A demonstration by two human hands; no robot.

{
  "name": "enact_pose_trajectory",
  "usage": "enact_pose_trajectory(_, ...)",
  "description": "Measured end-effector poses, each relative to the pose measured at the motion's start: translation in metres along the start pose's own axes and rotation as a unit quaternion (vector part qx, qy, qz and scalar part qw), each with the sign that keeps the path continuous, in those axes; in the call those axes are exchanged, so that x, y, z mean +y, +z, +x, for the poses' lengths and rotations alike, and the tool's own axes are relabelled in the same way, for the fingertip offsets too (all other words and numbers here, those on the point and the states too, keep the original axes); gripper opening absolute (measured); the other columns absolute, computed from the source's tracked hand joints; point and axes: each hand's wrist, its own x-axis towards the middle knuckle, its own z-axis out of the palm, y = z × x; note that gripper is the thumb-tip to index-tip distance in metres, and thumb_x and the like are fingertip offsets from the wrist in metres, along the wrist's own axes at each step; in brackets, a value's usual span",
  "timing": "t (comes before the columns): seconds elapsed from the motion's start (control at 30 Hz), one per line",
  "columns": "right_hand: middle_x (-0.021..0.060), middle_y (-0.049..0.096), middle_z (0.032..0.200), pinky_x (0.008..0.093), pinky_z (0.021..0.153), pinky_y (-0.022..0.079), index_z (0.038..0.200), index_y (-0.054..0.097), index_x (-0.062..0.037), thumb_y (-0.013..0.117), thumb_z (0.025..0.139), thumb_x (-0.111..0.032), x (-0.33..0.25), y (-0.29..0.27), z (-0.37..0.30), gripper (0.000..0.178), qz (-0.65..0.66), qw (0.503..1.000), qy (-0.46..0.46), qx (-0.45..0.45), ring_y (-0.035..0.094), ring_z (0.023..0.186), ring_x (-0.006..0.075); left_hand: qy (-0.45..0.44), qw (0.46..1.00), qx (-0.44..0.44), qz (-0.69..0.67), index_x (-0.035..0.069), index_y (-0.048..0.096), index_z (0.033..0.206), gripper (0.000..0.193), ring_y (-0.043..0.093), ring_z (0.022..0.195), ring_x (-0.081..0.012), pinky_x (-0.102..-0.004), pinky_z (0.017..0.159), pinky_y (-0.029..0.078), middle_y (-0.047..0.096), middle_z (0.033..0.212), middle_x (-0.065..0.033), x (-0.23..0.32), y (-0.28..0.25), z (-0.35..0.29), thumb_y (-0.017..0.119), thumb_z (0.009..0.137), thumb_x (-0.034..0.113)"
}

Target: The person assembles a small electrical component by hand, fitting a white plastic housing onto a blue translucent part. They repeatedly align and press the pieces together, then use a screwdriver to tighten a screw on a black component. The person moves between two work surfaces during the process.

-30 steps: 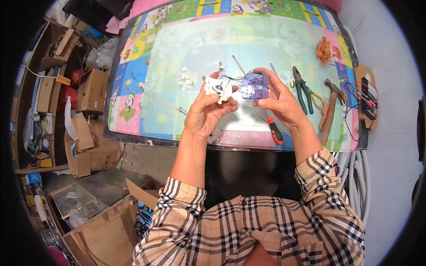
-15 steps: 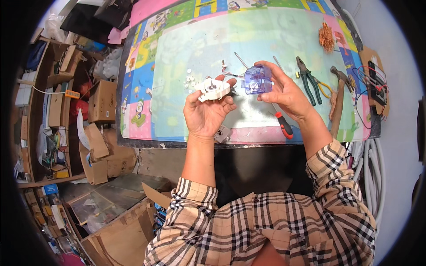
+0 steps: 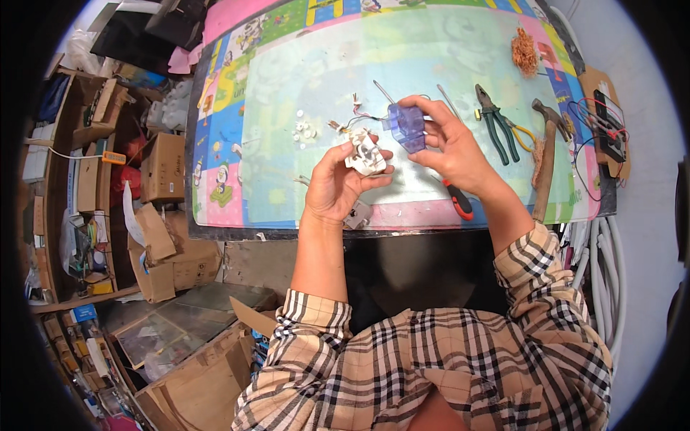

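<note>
In the head view, the left hand (image 3: 338, 184) has its thumb and fingers clamped on a white plastic mechanism (image 3: 366, 155), held up over the near half of the table, palm turned upward. The right hand (image 3: 460, 156) pinches a translucent blue-purple plastic housing (image 3: 407, 128) between thumb and fingers, just to the right of the mechanism. The 2 hands are apart from each other. Thin wires (image 3: 357, 113) run above the mechanism toward the housing; whether they join it, I cannot tell. Small round white pieces (image 3: 305, 131) lie to the left on the patterned table cover (image 3: 302, 72), and a grey part (image 3: 357, 215) sits beside the left wrist. A red-and-black screwdriver (image 3: 460, 202) lies partly behind the right forearm. Farther right are green-handled pliers (image 3: 499, 128), a yellow-handled tool (image 3: 525, 141) and a wooden-handled hammer (image 3: 545, 169), with a copper wire bundle (image 3: 524, 53) toward the far edge.
</note>
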Motion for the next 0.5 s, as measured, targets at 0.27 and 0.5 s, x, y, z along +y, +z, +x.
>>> enact_pose_trajectory(0.27, 0.012, 0.049, 0.12, 0.0349, 0.092, 0.054, 0.128, 0.058, -0.0174, 0.056, 0.072, 0.019, 0.008, 0.028, -0.012, 0.067, -0.306, 0.931, -0.197, 0.02, 0.061, 0.109, 0.0311, -0.01, 0.999, 0.033, 0.022, -0.009, 0.053, 0.123, 0.048, 0.067, 0.096, -0.0348, -0.0482, 0.077, 0.06, 0.064, 0.11, -0.0223, 0.003, -0.002, -0.004, 0.06, 0.086, 0.021)
enact_pose_trajectory(0.5, 0.0189, 0.042, 0.129, 0.0421, 0.1, 0.047, 0.112, 0.053, -0.0061, 0.066, 0.076, 0.005, 0.008, 0.044, -0.018, 0.04, -0.259, 0.947, -0.191, 0.002, 0.045, 0.127, 0.0392, 0.003, 0.997, 0.007, 0.083, -0.004, 0.051, 0.128, 0.051, 0.063, 0.104, -0.0247, -0.0495, 0.088, 0.056, 0.062, 0.115, -0.0132, 0.005, 0.006, -0.007, 0.065, 0.084, 0.016)
